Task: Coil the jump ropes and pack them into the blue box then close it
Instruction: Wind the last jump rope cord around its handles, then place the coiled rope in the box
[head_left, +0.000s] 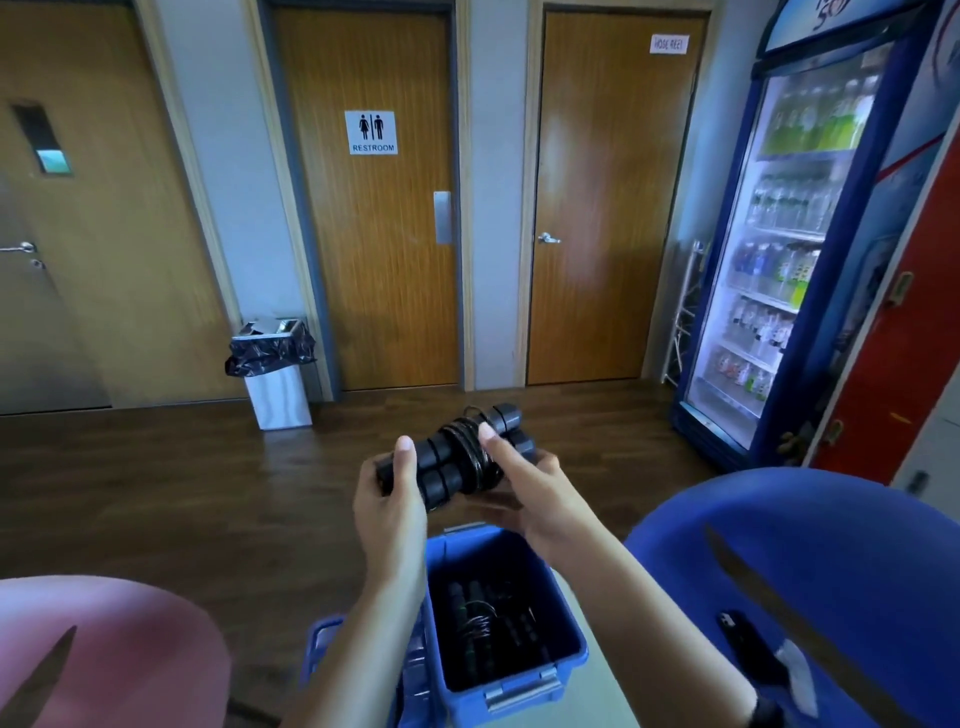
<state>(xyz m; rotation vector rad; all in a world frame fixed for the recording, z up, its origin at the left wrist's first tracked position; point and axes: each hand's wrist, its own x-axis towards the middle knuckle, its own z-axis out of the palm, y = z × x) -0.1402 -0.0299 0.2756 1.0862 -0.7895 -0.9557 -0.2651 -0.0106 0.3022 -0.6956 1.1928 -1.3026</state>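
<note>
Blue box (569, 660) sits open at 6 o'clock, coiled ropes (478, 623) inside; at its 12, left hand (389, 491) and right hand (527, 488) grip another jump rope (457, 457).

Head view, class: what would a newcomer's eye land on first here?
Centre frame, the left hand and right hand grip a black jump rope, its cord coiled round the handles. Just below stands the open blue box with more ropes inside, and a lit drinks fridge glows at the right edge.
</note>
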